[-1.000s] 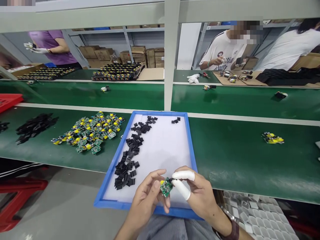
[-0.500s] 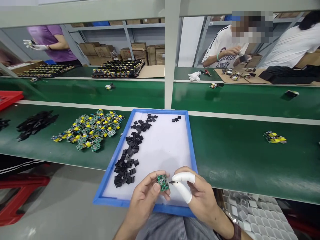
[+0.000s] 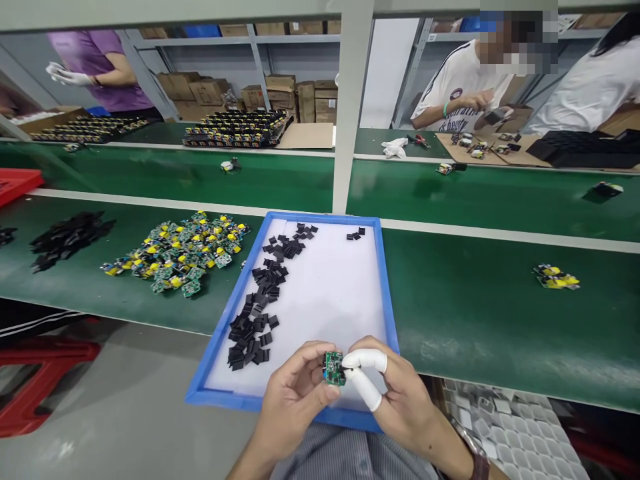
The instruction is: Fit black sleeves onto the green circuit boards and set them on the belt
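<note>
My left hand (image 3: 295,393) pinches a small green circuit board (image 3: 333,369) over the near edge of a blue-rimmed white tray (image 3: 390,300). My right hand (image 3: 395,393), with white finger cots on thumb and forefinger, presses its fingertips against the board's right side. A small black piece seems to sit between them; it is hard to make out. Several small black parts (image 3: 263,300) lie scattered along the tray's left side, with a few more black parts (image 3: 355,234) at its far end.
A heap of green and yellow circuit boards (image 3: 177,253) and black parts (image 3: 65,237) lie on the green bench left of the tray. A finished unit (image 3: 557,277) lies right. Other people work beyond the conveyor (image 3: 480,193). A red stool (image 3: 30,380) stands low left.
My hands have come together: the right fingertips now touch the board, which was turned from edge-on to face up. The view shifted slightly.
</note>
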A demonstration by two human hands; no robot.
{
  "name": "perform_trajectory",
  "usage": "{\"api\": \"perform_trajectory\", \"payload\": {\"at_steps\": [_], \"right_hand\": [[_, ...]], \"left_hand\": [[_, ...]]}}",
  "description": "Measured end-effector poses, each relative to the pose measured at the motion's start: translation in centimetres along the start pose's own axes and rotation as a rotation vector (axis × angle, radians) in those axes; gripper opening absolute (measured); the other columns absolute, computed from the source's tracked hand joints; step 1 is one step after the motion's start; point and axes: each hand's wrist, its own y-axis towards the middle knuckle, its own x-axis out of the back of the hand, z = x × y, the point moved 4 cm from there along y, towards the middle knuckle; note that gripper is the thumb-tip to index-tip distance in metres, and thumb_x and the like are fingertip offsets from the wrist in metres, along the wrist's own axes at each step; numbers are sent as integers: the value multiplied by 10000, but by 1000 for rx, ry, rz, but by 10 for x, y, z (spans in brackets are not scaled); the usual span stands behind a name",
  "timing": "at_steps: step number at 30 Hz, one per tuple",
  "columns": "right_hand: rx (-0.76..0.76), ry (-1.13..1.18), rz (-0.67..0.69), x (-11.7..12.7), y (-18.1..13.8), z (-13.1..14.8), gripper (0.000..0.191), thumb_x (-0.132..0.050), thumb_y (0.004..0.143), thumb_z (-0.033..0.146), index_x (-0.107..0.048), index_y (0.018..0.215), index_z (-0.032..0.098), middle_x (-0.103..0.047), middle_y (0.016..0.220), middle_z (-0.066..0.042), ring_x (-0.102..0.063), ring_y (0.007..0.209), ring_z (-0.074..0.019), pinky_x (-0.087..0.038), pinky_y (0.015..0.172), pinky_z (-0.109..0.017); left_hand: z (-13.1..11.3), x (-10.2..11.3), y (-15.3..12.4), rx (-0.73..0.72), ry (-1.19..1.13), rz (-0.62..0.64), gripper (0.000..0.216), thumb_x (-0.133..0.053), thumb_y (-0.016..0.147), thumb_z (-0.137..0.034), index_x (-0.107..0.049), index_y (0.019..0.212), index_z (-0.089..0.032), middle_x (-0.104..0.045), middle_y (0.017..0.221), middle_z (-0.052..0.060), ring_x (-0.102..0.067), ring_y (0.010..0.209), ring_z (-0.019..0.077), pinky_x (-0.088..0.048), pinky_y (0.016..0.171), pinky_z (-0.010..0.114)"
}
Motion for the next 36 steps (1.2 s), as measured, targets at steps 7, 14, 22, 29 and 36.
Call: {"api": "perform_trajectory", "payload": {"at_steps": [7, 14, 22, 29, 36], "right_hand": [[-10, -196, 170, 7, -5, 14, 392, -486, 960, 40, -586, 1272, 256, -599, 1030, -94, -586, 884, -240, -519, 763, -383], [-118, -113, 204, 12, 2, 11, 300, -512, 947, 57, -644, 1148, 237, -596, 929, -46, -582, 810, -201, -483, 726, -333], [-163, -95, 96, 10, 3, -1, 294, -593, 927, 53, -689, 1122, 251, -610, 857, -4, -572, 757, -168, -437, 688, -292], [-124, -28, 83, 12, 4, 2, 301, -603, 911, 44, -717, 1090, 258, -661, 969, -31, -626, 839, -179, -482, 752, -295], [-150, -67, 202, 18, 6, 7, 191, -575, 946, 82, -699, 976, 223, -640, 918, -22, -603, 789, -169, -468, 710, -289]], "left_hand": [[-1, -5, 0, -22, 14, 22, 357, -805, 812, -194, -773, 1154, -291, -683, 1043, 59, -669, 931, 196, -555, 794, 258], [6, -3, -1, -38, 213, -11, 354, -774, 855, -271, -753, 1208, -285, -698, 1019, 61, -661, 925, 202, -550, 807, 285], [11, -1, 0, -33, 331, 58, 368, -690, 932, -305, -693, 1299, -309, -695, 1123, 63, -659, 1026, 206, -541, 883, 291], [8, -4, 3, -16, 312, 48, 355, -732, 896, -315, -732, 1249, -276, -683, 1005, 58, -669, 956, 205, -566, 825, 288], [12, -4, 0, -1, 361, 62, 347, -702, 918, -330, -725, 1257, -261, -699, 1027, 70, -678, 984, 224, -576, 832, 310]]}}
